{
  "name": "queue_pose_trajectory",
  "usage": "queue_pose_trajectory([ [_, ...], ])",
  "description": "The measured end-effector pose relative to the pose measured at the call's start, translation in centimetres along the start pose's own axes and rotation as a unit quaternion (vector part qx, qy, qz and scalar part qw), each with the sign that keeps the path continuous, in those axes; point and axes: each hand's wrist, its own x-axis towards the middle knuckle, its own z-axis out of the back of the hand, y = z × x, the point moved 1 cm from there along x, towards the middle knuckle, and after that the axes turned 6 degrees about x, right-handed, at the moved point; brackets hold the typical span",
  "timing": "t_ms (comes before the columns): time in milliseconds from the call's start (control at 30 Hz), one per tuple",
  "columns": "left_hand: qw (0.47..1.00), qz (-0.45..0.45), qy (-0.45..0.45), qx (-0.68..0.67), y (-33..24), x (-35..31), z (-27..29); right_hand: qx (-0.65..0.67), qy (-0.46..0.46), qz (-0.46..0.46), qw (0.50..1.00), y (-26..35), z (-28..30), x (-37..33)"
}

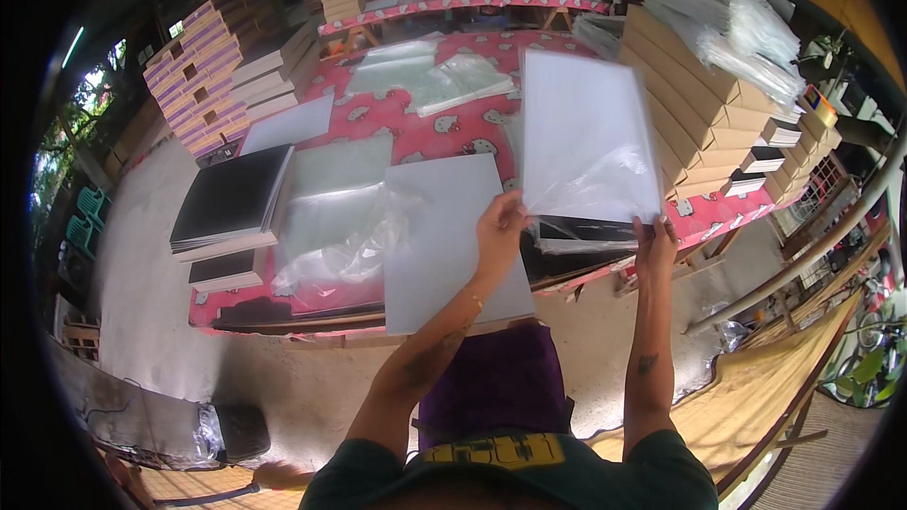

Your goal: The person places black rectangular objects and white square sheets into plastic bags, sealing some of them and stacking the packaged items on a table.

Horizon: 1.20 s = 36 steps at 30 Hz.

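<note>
Both my hands grip the near corners of a transparent plastic sleeve [590, 137] with a white sheet inside. Fingers of my left hand [504, 213] are closed at its near left corner. At the near right corner my right hand [656, 234] pinches the edge. Under the sleeve's near edge lies a stack of black sheets in plastic [586, 231], mostly covered. To the left, beside my left forearm, a light grey board [444, 236] lies on the table and overhangs its front edge. Left of the board is a pile of empty plastic sleeves [331, 217].
The table's pink patterned cover [359, 118] runs away from me. Black-topped stacks of sheets [231, 194] stand at the left. Tall brown carton stacks [680, 104] rise at the right, with bundled plastic sleeves [727, 24] on top. More sleeves [463, 83] lie farther back.
</note>
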Motion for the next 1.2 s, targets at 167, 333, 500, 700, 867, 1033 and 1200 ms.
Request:
queue_pose_trajectory([
  [167, 0.954, -0.046, 0.053, 0.290, 3.0, -0.4, -1.2, -0.116, -0.062, 0.039, 0.991, -1.2, 2.5, 2.2],
  [333, 0.902, -0.134, 0.080, 0.402, 3.9, 0.5, -0.4, -0.527, -0.007, 0.219, 0.821, -1.1, 5.6, 2.9],
  [500, 0.835, -0.208, 0.051, 0.507, -1.9, -2.7, 1.1, -0.680, -0.108, 0.313, 0.654, -0.2, 3.9, -0.8],
  [700, 0.610, -0.135, -0.139, 0.768, -7.9, -6.9, 11.9, -0.447, 0.262, 0.125, 0.846, -4.8, -5.6, -10.9],
  [867, 0.785, -0.092, 0.108, 0.604, -7.0, -7.1, 16.3, -0.307, 0.534, 0.109, 0.780, -9.2, -14.5, -18.7],
  [1033, 0.957, -0.037, -0.088, 0.272, -21.6, -7.2, 13.5, -0.426, 0.725, 0.104, 0.531, -11.3, -13.3, -17.1],
  [1200, 0.925, -0.143, -0.262, 0.237, -21.5, -3.8, 22.9, -0.118, 0.464, -0.162, 0.863, -7.9, -12.6, -10.4],
])
